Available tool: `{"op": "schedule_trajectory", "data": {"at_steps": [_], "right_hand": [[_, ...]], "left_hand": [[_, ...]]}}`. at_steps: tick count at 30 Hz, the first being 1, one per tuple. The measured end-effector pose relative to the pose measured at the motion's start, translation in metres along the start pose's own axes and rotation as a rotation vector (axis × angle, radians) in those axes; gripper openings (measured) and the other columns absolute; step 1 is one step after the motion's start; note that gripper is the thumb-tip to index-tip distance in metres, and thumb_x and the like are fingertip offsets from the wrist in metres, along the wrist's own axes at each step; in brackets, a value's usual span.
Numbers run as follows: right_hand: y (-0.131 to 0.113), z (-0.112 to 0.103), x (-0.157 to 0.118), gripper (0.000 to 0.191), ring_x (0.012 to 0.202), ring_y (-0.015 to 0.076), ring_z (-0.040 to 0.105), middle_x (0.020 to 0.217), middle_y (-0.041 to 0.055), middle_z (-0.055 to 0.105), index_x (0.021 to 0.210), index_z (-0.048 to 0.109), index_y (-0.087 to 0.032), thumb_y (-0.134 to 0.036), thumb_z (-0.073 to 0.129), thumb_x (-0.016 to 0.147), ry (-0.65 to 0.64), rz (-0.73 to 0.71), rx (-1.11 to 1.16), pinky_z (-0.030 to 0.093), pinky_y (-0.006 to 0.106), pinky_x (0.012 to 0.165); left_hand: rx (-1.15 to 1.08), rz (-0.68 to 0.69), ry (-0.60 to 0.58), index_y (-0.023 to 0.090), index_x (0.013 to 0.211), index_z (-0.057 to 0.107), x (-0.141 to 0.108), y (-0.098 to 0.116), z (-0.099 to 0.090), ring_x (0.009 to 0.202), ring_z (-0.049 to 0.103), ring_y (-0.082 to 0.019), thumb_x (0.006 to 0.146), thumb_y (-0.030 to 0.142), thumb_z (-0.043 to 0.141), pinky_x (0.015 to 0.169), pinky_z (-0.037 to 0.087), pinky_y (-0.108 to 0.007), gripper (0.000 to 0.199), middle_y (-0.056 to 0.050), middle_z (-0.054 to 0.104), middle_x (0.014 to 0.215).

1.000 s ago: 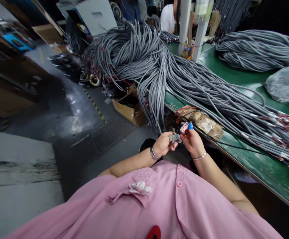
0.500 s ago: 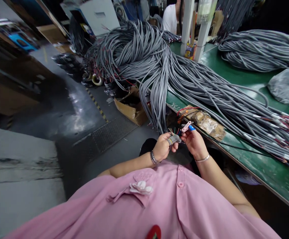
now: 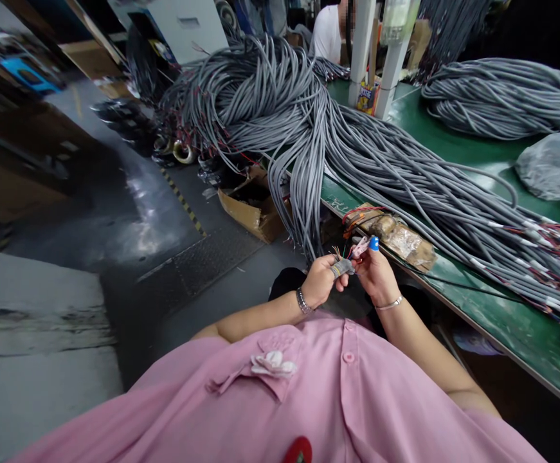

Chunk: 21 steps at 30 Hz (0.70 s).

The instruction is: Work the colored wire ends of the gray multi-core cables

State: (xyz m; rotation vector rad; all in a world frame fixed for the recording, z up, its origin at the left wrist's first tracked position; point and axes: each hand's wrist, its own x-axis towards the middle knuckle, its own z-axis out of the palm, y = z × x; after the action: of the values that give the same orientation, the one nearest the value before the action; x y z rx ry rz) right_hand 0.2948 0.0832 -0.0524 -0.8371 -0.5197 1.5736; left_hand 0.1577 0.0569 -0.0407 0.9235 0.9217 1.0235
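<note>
My left hand (image 3: pixel 319 281) is closed round the end of a grey cable (image 3: pixel 341 267), with thin coloured wires fanning up from it. Close beside it, my right hand (image 3: pixel 376 275) holds a small pink tool (image 3: pixel 361 247) between thumb and fingers. A blue cover (image 3: pixel 373 243) sits on one of its fingertips. The wire tips come near the pink tool; whether it grips one is too small to tell. Many long grey cables (image 3: pixel 386 154) lie over the green table (image 3: pixel 489 334), and a bunch of them hangs down over its edge in front of my hands.
A taped brown block (image 3: pixel 400 241) lies at the table edge. An open carton (image 3: pixel 251 209) stands on the floor below. Farther back are a cable coil (image 3: pixel 501 96), a plastic bag (image 3: pixel 554 157), white posts and a person in white (image 3: pixel 326 32).
My left hand has shifted slightly right with the cable. The pink tool has moved a little left and is tilted differently, closer to the wires.
</note>
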Motion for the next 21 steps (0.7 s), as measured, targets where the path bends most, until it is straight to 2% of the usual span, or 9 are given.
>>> {"op": "schedule_trajectory", "data": {"at_steps": [5, 15, 18, 21], "right_hand": [[0.002, 0.001, 0.003, 0.037, 0.057, 0.01, 0.053, 0.07, 0.0002, 0.064, 0.074, 0.063, -0.018, -0.054, 0.072, 0.072, 0.054, -0.018, 0.056, 0.045, 0.022, 0.051], [-0.004, -0.005, -0.004, 0.052, 0.061, 0.0119, 0.058, 0.08, 0.0027, 0.067, 0.08, 0.062, -0.02, -0.071, 0.056, 0.074, -0.046, 0.147, 0.09, 0.05, 0.024, 0.055], [-0.009, -0.006, -0.004, 0.051, 0.062, 0.012, 0.059, 0.08, 0.0033, 0.067, 0.081, 0.063, -0.02, -0.07, 0.056, 0.075, -0.072, 0.166, 0.08, 0.05, 0.023, 0.055], [-0.013, -0.005, -0.005, 0.039, 0.062, 0.0112, 0.058, 0.078, 0.0024, 0.067, 0.081, 0.064, -0.019, -0.058, 0.064, 0.077, -0.067, 0.128, 0.032, 0.05, 0.022, 0.055]], "left_hand": [[0.038, -0.019, 0.007, 0.013, 0.07, 0.057, 0.002, -0.003, 0.001, 0.035, 0.046, -0.007, 0.075, 0.046, 0.066, 0.036, 0.032, -0.019, 0.035, 0.0, 0.057, 0.049], [0.066, 0.04, 0.016, 0.013, 0.071, 0.058, -0.013, 0.002, -0.005, 0.037, 0.048, -0.008, 0.078, 0.045, 0.064, 0.037, 0.033, -0.019, 0.034, 0.0, 0.059, 0.051], [0.076, 0.046, 0.039, 0.013, 0.072, 0.059, -0.017, 0.006, -0.006, 0.037, 0.049, -0.008, 0.077, 0.046, 0.065, 0.038, 0.034, -0.02, 0.034, 0.0, 0.059, 0.051], [0.075, 0.052, 0.047, 0.013, 0.073, 0.06, -0.016, 0.008, -0.005, 0.038, 0.049, -0.008, 0.077, 0.046, 0.065, 0.039, 0.035, -0.02, 0.034, -0.001, 0.06, 0.052]]}}
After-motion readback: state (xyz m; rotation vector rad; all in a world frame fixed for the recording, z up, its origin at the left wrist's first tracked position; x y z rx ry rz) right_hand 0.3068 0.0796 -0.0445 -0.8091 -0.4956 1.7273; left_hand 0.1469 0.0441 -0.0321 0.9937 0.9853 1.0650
